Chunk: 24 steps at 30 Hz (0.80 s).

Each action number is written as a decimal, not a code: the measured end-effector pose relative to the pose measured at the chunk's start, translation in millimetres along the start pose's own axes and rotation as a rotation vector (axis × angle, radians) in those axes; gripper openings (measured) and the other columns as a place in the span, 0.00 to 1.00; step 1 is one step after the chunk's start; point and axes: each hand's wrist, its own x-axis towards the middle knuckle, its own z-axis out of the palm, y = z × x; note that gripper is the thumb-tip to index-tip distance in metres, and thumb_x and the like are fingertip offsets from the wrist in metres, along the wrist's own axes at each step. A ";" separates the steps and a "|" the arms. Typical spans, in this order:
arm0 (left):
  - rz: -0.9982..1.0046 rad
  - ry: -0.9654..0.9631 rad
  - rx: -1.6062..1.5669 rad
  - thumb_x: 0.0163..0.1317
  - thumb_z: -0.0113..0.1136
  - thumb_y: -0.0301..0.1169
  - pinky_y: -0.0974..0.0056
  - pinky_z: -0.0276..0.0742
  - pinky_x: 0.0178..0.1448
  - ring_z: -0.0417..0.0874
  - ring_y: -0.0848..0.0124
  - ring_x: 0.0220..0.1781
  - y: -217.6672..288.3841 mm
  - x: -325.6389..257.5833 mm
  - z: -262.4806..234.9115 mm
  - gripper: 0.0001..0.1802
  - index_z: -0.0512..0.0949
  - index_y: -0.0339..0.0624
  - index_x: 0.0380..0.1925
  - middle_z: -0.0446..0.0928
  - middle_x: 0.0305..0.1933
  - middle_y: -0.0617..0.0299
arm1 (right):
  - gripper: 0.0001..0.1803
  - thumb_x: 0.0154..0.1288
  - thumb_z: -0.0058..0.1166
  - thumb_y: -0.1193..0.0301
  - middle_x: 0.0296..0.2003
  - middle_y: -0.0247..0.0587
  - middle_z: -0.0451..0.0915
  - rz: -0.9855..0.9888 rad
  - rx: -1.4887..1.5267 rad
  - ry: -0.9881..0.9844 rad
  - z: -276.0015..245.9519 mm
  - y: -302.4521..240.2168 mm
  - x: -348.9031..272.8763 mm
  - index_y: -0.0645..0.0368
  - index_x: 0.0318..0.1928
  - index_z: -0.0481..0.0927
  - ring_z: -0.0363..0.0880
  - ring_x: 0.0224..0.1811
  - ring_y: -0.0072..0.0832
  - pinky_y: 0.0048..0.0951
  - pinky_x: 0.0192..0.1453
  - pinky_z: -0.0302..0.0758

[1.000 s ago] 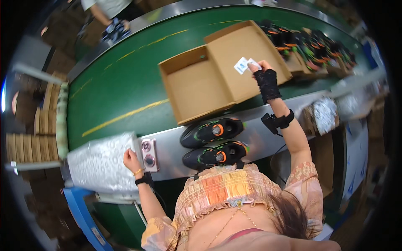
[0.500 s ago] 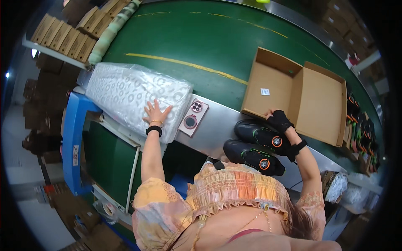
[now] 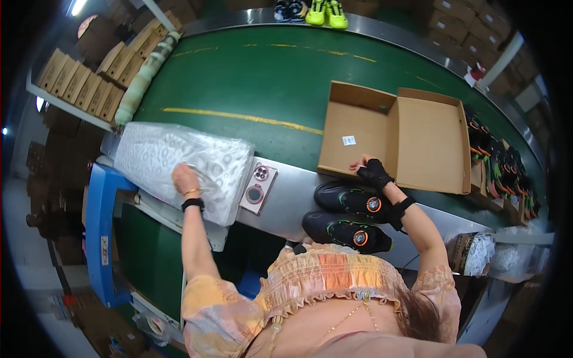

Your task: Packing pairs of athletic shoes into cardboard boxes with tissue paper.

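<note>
My left hand (image 3: 186, 180) is closed on a stack of clear, ring-patterned wrapping sheets (image 3: 227, 164), its fingers bunched and the film creased beside them. At the near rim of an open brown shoe box (image 3: 433, 137), my right hand (image 3: 373, 173) wears a black fingerless glove. Its fingers curl over that rim, partly inside the box, where a small white label (image 3: 348, 140) lies. Just nearer to me, a pair of black shoes with orange round badges (image 3: 349, 203) rests on the metal ledge, partly beneath my right wrist.
A pink phone (image 3: 258, 188) lies between the sheets and shoes. The green belt (image 3: 239, 83) runs behind. Several shoes (image 3: 507, 173) stand at right. Yellow shoes (image 3: 326, 13) sit on the far ledge. A blue machine frame (image 3: 101, 232) and shelved boxes (image 3: 80, 83) are at left.
My left hand has gone from fingers spread flat on the sheets to bunched together, creasing them. My right hand stays at the box rim. The whole view has shifted.
</note>
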 end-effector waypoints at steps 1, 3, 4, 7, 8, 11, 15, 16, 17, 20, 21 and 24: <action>0.016 0.179 -0.198 0.60 0.43 0.35 0.59 0.69 0.31 0.74 0.60 0.30 -2.7 13.5 -17.8 0.13 0.71 0.37 0.24 0.73 0.25 0.53 | 0.03 0.49 0.43 0.79 0.32 0.48 0.78 -0.006 0.004 0.014 -2.6 -4.8 -1.0 0.62 0.28 0.66 0.78 0.29 0.30 0.28 0.33 0.73; -0.070 0.254 -0.538 0.61 0.41 0.32 0.59 0.66 0.29 0.72 0.60 0.26 41.0 32.0 -93.0 0.13 0.68 0.36 0.22 0.68 0.21 0.52 | 0.07 0.48 0.40 0.82 0.35 0.50 0.76 0.135 0.069 0.040 -5.5 -36.9 -5.4 0.63 0.31 0.66 0.78 0.30 0.30 0.27 0.32 0.73; 0.043 0.239 -0.667 0.61 0.41 0.31 0.60 0.66 0.29 0.71 0.63 0.25 56.5 35.5 -129.0 0.12 0.68 0.36 0.24 0.67 0.20 0.56 | 0.11 0.52 0.44 0.78 0.40 0.46 0.74 0.174 0.065 -0.063 -8.7 -60.7 -6.9 0.61 0.39 0.67 0.76 0.33 0.22 0.22 0.31 0.73; -0.012 -0.139 -1.484 0.61 0.40 0.31 0.67 0.65 0.29 0.67 0.73 0.25 137.2 18.8 -196.0 0.10 0.69 0.36 0.32 0.65 0.20 0.65 | 0.27 0.50 0.50 0.77 0.43 0.41 0.73 -0.086 -0.225 -0.224 0.1 -127.7 -15.4 0.59 0.53 0.61 0.73 0.29 0.19 0.22 0.33 0.71; 0.235 -0.044 -1.434 0.62 0.39 0.32 0.70 0.64 0.27 0.67 0.76 0.24 158.5 13.4 -192.2 0.11 0.68 0.36 0.35 0.65 0.20 0.67 | 0.33 0.48 0.54 0.74 0.44 0.39 0.72 -0.200 -0.272 -0.267 7.9 -153.4 -21.5 0.58 0.57 0.58 0.75 0.31 0.22 0.23 0.36 0.71; 0.309 -0.298 -1.691 0.62 0.39 0.35 0.74 0.66 0.31 0.69 0.80 0.28 254.5 -34.2 -220.0 0.15 0.67 0.36 0.43 0.68 0.28 0.66 | 0.40 0.45 0.61 0.70 0.52 0.40 0.65 -0.246 0.051 -0.308 25.4 -204.6 -43.0 0.56 0.59 0.56 0.71 0.28 0.21 0.25 0.41 0.70; 0.332 -0.785 -1.691 0.60 0.46 0.38 0.73 0.69 0.35 0.70 0.79 0.31 352.4 -75.3 -230.6 0.20 0.65 0.32 0.44 0.69 0.31 0.64 | 0.18 0.52 0.55 0.66 0.23 0.34 0.73 -0.003 0.309 0.097 14.4 -167.9 -28.0 0.57 0.43 0.70 0.67 0.17 0.16 0.18 0.20 0.66; 0.421 -0.700 -1.754 0.59 0.49 0.39 0.71 0.69 0.40 0.71 0.74 0.37 372.5 -87.6 -222.1 0.22 0.65 0.31 0.45 0.69 0.35 0.59 | 0.10 0.56 0.52 0.63 0.13 0.28 0.66 -0.033 0.406 0.358 9.1 -164.7 -26.6 0.55 0.33 0.72 0.65 0.13 0.16 0.17 0.14 0.61; 0.531 -0.631 -1.822 0.57 0.52 0.41 0.68 0.68 0.45 0.72 0.69 0.42 390.1 -99.6 -212.3 0.24 0.65 0.31 0.45 0.70 0.40 0.54 | 0.11 0.56 0.52 0.61 0.14 0.28 0.66 -0.007 0.530 0.366 -22.4 -117.4 -14.1 0.54 0.30 0.71 0.65 0.14 0.16 0.17 0.15 0.62; 0.926 -0.292 -1.395 0.56 0.53 0.41 0.58 0.62 0.54 0.65 0.50 0.52 395.6 -109.1 -179.3 0.24 0.67 0.33 0.45 0.65 0.49 0.42 | 0.09 0.57 0.52 0.62 0.17 0.28 0.67 -0.070 0.710 0.681 -108.3 -84.0 -35.2 0.52 0.30 0.70 0.67 0.16 0.17 0.18 0.20 0.66; 0.934 -0.312 -1.397 0.56 0.53 0.41 0.58 0.62 0.54 0.65 0.50 0.52 399.4 -113.3 -165.8 0.24 0.67 0.33 0.45 0.65 0.49 0.42 | 0.08 0.57 0.53 0.64 0.19 0.29 0.68 -0.059 0.749 0.774 -149.3 -61.7 -49.6 0.51 0.31 0.69 0.69 0.19 0.19 0.20 0.22 0.69; 1.122 -0.245 -0.759 0.54 0.51 0.46 0.47 0.57 0.55 0.61 0.53 0.57 383.5 -115.3 -118.2 0.27 0.66 0.38 0.47 0.65 0.51 0.46 | 0.10 0.57 0.52 0.63 0.18 0.30 0.66 -0.148 0.761 1.110 -238.0 -31.2 -106.3 0.52 0.33 0.67 0.65 0.17 0.19 0.16 0.17 0.62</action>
